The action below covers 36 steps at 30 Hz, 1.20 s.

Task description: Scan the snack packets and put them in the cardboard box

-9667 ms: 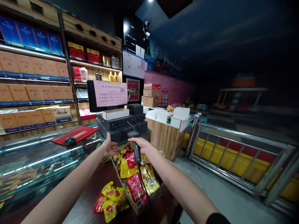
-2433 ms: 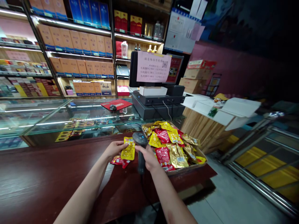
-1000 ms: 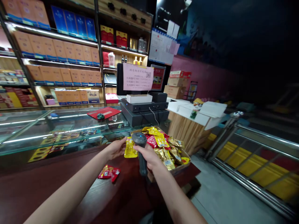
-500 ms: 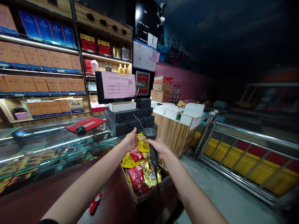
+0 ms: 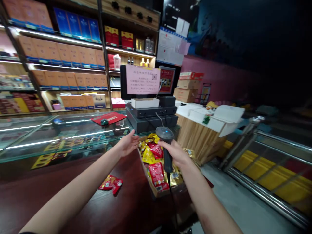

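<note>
My right hand (image 5: 177, 152) is wrapped round the handle of a black barcode scanner (image 5: 167, 156), whose head points away and whose cable hangs down. Below it stands an open cardboard box (image 5: 159, 194) full of red, yellow and gold snack packets (image 5: 158, 174). My left hand (image 5: 128, 143) is held in the air beside the box's left edge, fingers apart and holding nothing. To the left, red snack packets (image 5: 110, 183) lie on the dark wooden counter (image 5: 97, 208), partly overlapped in view by my left forearm.
A glass display counter (image 5: 73, 136) runs along the left, with a red mat (image 5: 108, 118) and a mouse (image 5: 104, 122) on it. Behind the box sits a monitor (image 5: 123, 83) over a black cash drawer (image 5: 151, 122). A metal railing (image 5: 280, 138) stands at the right.
My view has turned left, so the scene sits further right. My left hand has drawn away from the packets to the box's left side. The scanner stays in my right hand.
</note>
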Each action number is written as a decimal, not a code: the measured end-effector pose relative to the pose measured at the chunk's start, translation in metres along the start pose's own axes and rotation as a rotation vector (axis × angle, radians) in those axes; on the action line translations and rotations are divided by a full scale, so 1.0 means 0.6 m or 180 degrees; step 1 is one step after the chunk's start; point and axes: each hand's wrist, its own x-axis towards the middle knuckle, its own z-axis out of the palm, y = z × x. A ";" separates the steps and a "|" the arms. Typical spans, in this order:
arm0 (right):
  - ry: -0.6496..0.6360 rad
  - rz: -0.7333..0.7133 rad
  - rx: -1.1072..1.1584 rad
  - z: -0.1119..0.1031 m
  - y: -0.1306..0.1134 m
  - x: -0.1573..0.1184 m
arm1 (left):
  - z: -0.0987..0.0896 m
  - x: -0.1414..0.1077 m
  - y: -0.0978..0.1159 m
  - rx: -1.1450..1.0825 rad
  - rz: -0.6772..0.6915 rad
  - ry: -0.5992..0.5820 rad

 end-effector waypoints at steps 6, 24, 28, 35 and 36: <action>-0.0928 0.0267 0.0003 0.146 0.059 -0.041 | -0.149 -0.109 -0.050 -0.0387 -0.0043 0.0647; -0.1101 0.1315 -0.0262 0.269 0.261 -0.047 | -0.282 -0.218 -0.177 -0.0828 -0.0768 0.0734; -0.1131 0.1540 -0.0189 0.269 0.255 -0.050 | -0.280 -0.196 -0.175 -0.0828 -0.0784 0.0647; -0.0945 0.1431 -0.0092 0.253 0.243 -0.049 | -0.276 -0.181 -0.168 -0.0673 -0.0939 0.0225; -0.0914 0.1403 -0.0010 0.250 0.240 -0.050 | -0.273 -0.179 -0.168 -0.0636 -0.0927 0.0151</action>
